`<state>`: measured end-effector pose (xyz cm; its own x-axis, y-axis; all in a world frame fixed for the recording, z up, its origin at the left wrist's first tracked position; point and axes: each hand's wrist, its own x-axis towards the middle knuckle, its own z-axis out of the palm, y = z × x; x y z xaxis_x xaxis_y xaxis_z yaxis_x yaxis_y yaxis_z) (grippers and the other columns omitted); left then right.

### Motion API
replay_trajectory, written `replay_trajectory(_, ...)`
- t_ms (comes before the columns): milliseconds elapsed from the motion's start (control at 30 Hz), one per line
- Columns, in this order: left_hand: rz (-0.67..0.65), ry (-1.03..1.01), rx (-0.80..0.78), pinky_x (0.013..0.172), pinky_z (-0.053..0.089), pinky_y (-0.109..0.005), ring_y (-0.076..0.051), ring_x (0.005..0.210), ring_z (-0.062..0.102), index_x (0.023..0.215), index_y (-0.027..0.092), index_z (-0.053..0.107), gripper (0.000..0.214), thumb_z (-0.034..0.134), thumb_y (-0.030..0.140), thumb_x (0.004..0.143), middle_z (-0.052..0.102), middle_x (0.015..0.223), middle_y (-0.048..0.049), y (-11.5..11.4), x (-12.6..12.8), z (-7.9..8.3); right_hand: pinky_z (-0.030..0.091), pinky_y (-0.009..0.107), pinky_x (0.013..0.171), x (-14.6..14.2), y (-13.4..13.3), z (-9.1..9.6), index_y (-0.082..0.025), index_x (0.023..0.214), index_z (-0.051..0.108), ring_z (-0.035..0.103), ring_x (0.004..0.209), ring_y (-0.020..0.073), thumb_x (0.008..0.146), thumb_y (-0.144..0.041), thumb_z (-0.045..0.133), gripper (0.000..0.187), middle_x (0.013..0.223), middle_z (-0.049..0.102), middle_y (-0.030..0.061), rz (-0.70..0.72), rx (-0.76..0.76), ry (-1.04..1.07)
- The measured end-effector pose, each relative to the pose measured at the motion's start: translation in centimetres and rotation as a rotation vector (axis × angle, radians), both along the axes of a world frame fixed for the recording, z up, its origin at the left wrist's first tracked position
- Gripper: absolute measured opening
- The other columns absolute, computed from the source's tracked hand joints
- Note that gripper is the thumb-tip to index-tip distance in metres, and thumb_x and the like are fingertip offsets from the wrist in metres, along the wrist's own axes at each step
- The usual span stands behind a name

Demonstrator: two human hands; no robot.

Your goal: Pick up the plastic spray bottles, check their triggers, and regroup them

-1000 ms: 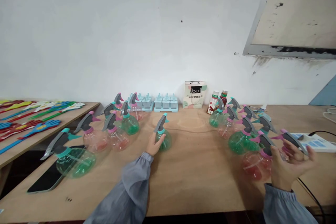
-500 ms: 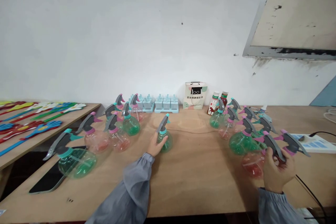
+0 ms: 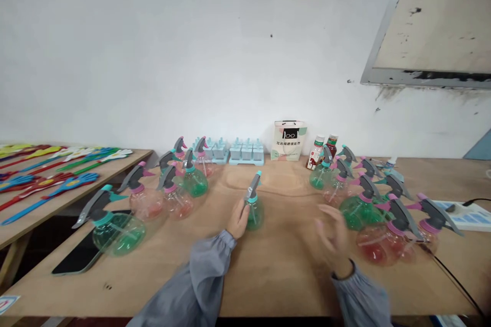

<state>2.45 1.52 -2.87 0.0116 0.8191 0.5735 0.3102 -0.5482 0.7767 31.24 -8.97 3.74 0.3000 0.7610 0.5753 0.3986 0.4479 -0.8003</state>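
Observation:
My left hand (image 3: 238, 218) is wrapped around the left side of a green spray bottle (image 3: 254, 214) with a grey trigger head and teal nozzle, upright in the middle of the table. My right hand (image 3: 333, 235) is in the air to the right of it, blurred by motion, fingers apart and nothing in them. Close to its right stand a red spray bottle (image 3: 375, 245) with a pink collar and a green spray bottle (image 3: 355, 210). Several more red and green spray bottles are grouped on both sides, among them a green spray bottle (image 3: 118, 235) at front left.
A black phone (image 3: 76, 258) lies at the left. Along the wall are light-blue popsicle moulds (image 3: 246, 152), a paper bag (image 3: 287, 142) and two sauce bottles (image 3: 315, 152). Colourful hand-shaped items (image 3: 72, 184) cover the side table. A black cable (image 3: 456, 278) crosses at the right.
My right hand has let go of the pink-collared spray bottle at the right and swung left toward the middle. My left hand stays on the green bottle. The view has shifted slightly.

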Motion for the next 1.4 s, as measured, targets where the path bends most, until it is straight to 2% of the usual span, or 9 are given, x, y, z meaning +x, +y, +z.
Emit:
replay_trajectory(167,-0.200,0.351,0.137,0.116,0.035,-0.049,-0.029,0.141,0.047,0.152,0.020,0.039,0.068,0.050,0.049,0.092,0.050,0.152,-0.0162,-1.9,1.6,0.8,0.030,0.059,0.120,-9.2,6.0,0.6,-0.025,0.149,0.025,0.033,0.147,0.0353,0.069,-0.051,0.080,0.101,0.157,0.033,0.0197,0.336,-0.046,-0.019)
replay_trajectory(267,-0.171,0.470,0.266,0.116,0.034,-0.050,-0.030,0.134,0.053,0.143,0.022,0.052,0.058,0.051,0.047,0.090,0.060,0.141,-0.0154,-1.8,0.5,1.7,0.033,0.053,0.119,-11.5,8.1,1.2,-0.027,0.150,0.020,0.035,0.147,0.0294,0.073,-0.047,0.078,0.098,0.156,0.036,0.0183,0.408,-0.042,0.044)
replay_trajectory(367,0.215,0.338,0.362,0.113,0.037,-0.049,-0.031,0.128,0.056,0.128,0.022,0.060,0.046,0.055,0.043,0.087,0.064,0.130,-0.0156,-1.1,-2.9,3.3,0.044,0.045,0.110,-11.6,9.3,1.9,-0.027,0.140,0.038,0.053,0.131,0.0248,0.079,-0.037,0.069,0.070,0.139,0.054,0.0135,0.473,-0.065,0.058)
replay_trajectory(500,0.867,0.018,0.362,0.116,0.031,-0.057,-0.035,0.138,0.041,0.136,0.012,0.041,0.064,0.061,0.042,0.083,0.045,0.144,-0.0218,-0.4,-9.7,5.7,0.049,0.038,0.101,-10.5,11.1,2.7,-0.029,0.118,0.060,0.062,0.110,0.0210,0.071,-0.026,0.068,0.048,0.116,0.065,0.0050,0.492,-0.097,0.079)
replay_trajectory(633,1.165,-0.016,0.172,0.118,0.019,-0.065,-0.040,0.143,0.032,0.141,0.011,0.030,0.087,0.071,0.053,0.076,0.041,0.146,-0.0215,-0.3,-14.1,6.7,0.047,0.040,0.104,-9.6,13.8,3.7,-0.026,0.097,0.070,0.065,0.103,0.0213,0.065,-0.027,0.069,0.032,0.100,0.072,0.0013,0.508,-0.206,0.249)
replay_trajectory(767,1.002,0.019,-0.106,0.112,0.031,-0.063,-0.039,0.133,0.044,0.131,0.013,0.042,0.072,0.071,0.050,0.077,0.053,0.135,-0.0194,-0.2,-14.5,6.4,0.053,0.041,0.095,-10.2,15.5,4.1,-0.023,0.087,0.071,0.071,0.099,0.0249,0.061,-0.035,0.069,0.029,0.084,0.075,0.0022,0.678,-0.334,0.461)
replay_trajectory(867,0.993,0.090,-0.165,0.106,0.039,-0.057,-0.037,0.126,0.050,0.120,0.013,0.051,0.055,0.067,0.046,0.079,0.058,0.123,-0.0171,0.2,-13.5,5.9,0.057,0.038,0.087,-11.1,15.6,3.6,-0.023,0.081,0.071,0.072,0.100,0.0276,0.058,-0.036,0.067,0.027,0.085,0.077,0.0053,0.792,-0.386,0.529)
replay_trajectory(1100,0.840,0.371,-0.071,0.093,0.043,-0.047,-0.032,0.106,0.057,0.101,0.019,0.062,0.036,0.067,0.046,0.078,0.060,0.106,-0.0108,0.0,-8.7,4.3,0.056,0.040,0.087,-12.5,15.3,3.2,-0.024,0.081,0.071,0.072,0.101,0.0297,0.055,-0.032,0.070,0.027,0.085,0.078,0.0059,0.927,-0.445,0.552)
replay_trajectory(1400,0.623,0.432,0.061,0.091,0.042,-0.044,-0.030,0.103,0.060,0.107,0.020,0.062,0.038,0.062,0.051,0.083,0.063,0.103,-0.0105,-0.3,-6.3,2.6,0.054,0.035,0.079,-13.6,13.7,6.2,-0.022,0.067,0.070,0.071,0.088,0.0252,0.056,-0.030,0.061,0.015,0.074,0.075,0.0024,0.793,-0.333,0.496)
